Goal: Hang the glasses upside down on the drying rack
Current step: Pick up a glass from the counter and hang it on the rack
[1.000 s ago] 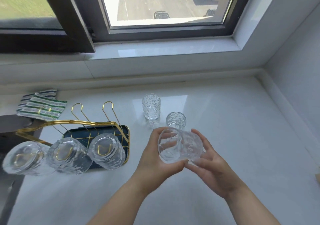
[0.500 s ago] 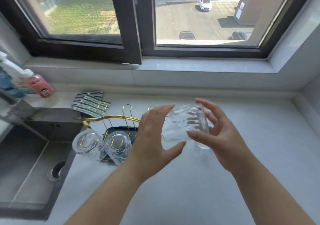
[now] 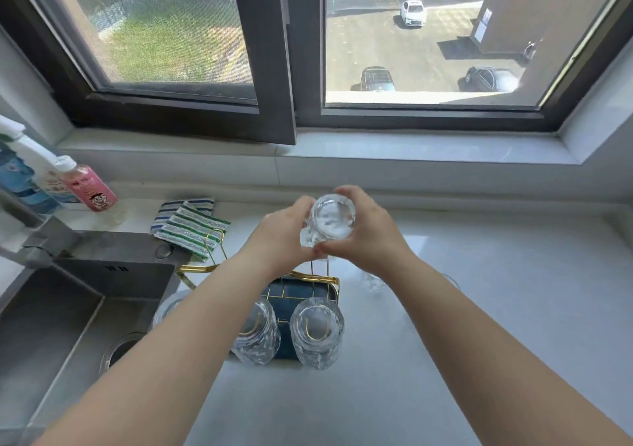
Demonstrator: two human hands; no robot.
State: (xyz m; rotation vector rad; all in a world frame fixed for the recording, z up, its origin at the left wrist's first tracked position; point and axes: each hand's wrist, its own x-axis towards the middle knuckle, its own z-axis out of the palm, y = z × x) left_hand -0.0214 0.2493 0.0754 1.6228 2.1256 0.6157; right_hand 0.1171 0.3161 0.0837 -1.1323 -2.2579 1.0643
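A clear patterned glass [image 3: 331,222] is held between both hands, its base turned toward me, above the back prongs of the gold wire drying rack [image 3: 318,278]. My left hand [image 3: 282,233] grips its left side and my right hand [image 3: 368,231] its right side. Two glasses [image 3: 317,330] [image 3: 257,336] hang upside down on the rack's front prongs, and a third [image 3: 168,308] is mostly hidden behind my left forearm. Another glass [image 3: 371,282] stands on the counter, partly hidden under my right forearm.
A steel sink [image 3: 61,325] lies to the left of the rack. Striped cloths [image 3: 188,226] lie behind the rack, and bottles [image 3: 90,190] stand at the far left. The white counter [image 3: 513,291] stretches right to the wall; a window sill runs along the back.
Both hands have carried the glass away from me over the rack's back prongs and turned it base-up. My view has lifted and shifted left, showing the sink and bottles.
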